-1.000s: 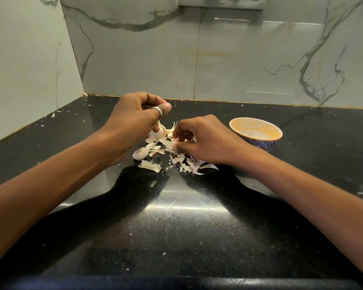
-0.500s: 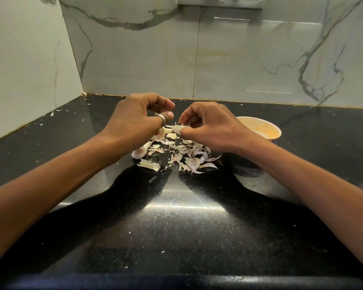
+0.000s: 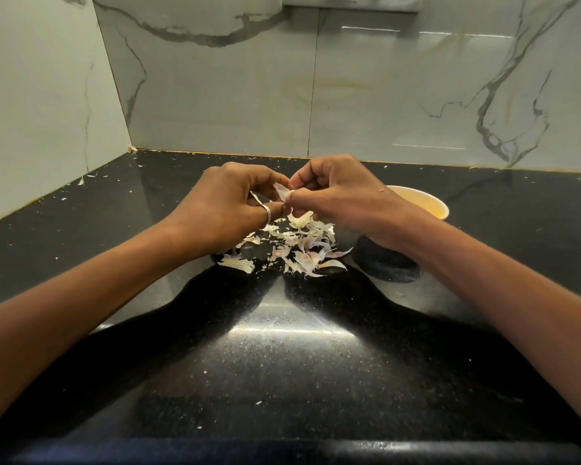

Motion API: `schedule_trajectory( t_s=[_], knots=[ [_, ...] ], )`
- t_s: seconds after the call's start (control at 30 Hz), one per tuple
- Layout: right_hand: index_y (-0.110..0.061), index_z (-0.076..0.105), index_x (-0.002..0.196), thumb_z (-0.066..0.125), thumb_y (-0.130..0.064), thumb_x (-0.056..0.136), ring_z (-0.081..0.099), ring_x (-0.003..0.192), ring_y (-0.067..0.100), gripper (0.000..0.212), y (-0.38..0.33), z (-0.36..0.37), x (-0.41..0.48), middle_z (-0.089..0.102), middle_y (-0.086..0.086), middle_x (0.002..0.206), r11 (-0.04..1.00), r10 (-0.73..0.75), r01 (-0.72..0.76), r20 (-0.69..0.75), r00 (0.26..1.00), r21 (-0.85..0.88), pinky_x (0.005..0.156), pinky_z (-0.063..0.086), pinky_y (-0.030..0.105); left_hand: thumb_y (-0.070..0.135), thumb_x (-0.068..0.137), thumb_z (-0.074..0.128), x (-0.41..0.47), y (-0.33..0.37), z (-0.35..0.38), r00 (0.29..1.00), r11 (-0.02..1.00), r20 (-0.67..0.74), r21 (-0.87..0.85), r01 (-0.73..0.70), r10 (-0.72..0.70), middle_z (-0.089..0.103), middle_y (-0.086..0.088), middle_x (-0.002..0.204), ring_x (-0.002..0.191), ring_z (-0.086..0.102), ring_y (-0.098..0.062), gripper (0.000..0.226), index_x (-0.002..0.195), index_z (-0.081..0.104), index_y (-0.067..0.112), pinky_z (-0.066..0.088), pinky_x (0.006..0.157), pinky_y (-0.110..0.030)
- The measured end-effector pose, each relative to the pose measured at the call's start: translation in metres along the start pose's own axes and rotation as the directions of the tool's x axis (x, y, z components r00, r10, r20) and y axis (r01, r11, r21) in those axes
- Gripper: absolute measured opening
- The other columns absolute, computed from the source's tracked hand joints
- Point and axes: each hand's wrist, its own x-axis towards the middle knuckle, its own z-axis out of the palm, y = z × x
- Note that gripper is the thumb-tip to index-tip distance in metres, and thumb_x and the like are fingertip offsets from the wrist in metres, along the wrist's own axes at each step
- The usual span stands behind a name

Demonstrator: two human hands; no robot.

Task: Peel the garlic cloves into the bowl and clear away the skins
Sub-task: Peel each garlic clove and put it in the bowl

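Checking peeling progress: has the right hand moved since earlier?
Yes. The right hand has lifted off the skin pile, up to the left hand, pinching a garlic piece and partly hiding the bowl.

head camera looks down, close over countertop (image 3: 282, 364).

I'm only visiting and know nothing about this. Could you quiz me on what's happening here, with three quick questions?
1. True or false: the loose skins lie inside the bowl.
2. Which hand wears the ring? A) left hand B) right hand C) neither
3. Fill in: both hands pinch a garlic clove above the ____ counter.

Key: 1 false, they lie on the counter; 2 A; 3 black.
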Motion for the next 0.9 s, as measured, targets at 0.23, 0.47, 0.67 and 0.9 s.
schedule_trajectory(
  t_s=[0.23, 0.47, 0.67, 0.9],
  knots=[
    [-0.016, 0.075, 0.094, 0.064, -0.004, 0.093, 0.073, 0.084, 0.029, 0.016, 0.0006, -0.0058, 0.0009, 0.077, 0.009, 0.087, 1.000, 0.024, -0.024, -0.034, 0.999, -0.004, 0.070, 0.061, 0.045, 0.039, 0.088, 0.075, 0.0014, -0.0010, -0.0049, 0.994, 0.999, -0.107, 0.043, -0.003, 0.007, 0.072, 0.016, 0.084, 0.067, 0.066, -0.005, 0.022, 0.106, 0.077, 0.026, 0.053, 0.068, -0.021],
    [-0.018, 0.078, 0.097, 0.064, -0.008, 0.094, 0.066, 0.075, 0.028, 0.017, 0.0013, -0.0036, 0.0003, 0.075, 0.017, 0.092, 0.997, -0.039, 0.034, -0.069, 0.997, -0.066, 0.073, 0.059, 0.046, 0.034, 0.089, 0.075, 0.0018, -0.0004, -0.0028, 0.991, 0.999, -0.131, 0.000, 0.033, -0.032, 0.073, 0.012, 0.083, 0.061, 0.063, 0.002, 0.020, 0.106, 0.076, 0.024, 0.048, 0.060, -0.009],
    [-0.010, 0.073, 0.110, 0.073, 0.001, 0.090, 0.068, 0.081, 0.019, 0.024, 0.0022, -0.0032, 0.0002, 0.077, 0.016, 0.095, 0.991, -0.088, 0.085, 0.023, 0.996, 0.099, 0.076, 0.058, 0.033, 0.025, 0.090, 0.076, 0.0026, 0.0007, -0.0029, 0.990, 0.987, -0.098, -0.135, 0.092, -0.105, 0.076, 0.005, 0.082, 0.061, 0.067, -0.006, 0.019, 0.108, 0.075, 0.020, 0.052, 0.058, -0.015],
    [-0.008, 0.073, 0.111, 0.078, -0.002, 0.087, 0.070, 0.085, 0.024, 0.025, 0.0040, -0.0040, 0.0022, 0.075, 0.023, 0.100, 0.976, -0.141, 0.139, 0.003, 0.990, 0.168, 0.082, 0.061, 0.032, 0.024, 0.096, 0.070, 0.0020, 0.0006, -0.0037, 0.981, 0.959, -0.018, -0.214, 0.184, -0.192, 0.078, 0.004, 0.084, 0.061, 0.067, -0.006, 0.010, 0.105, 0.074, 0.023, 0.045, 0.048, -0.014]
  ],
)
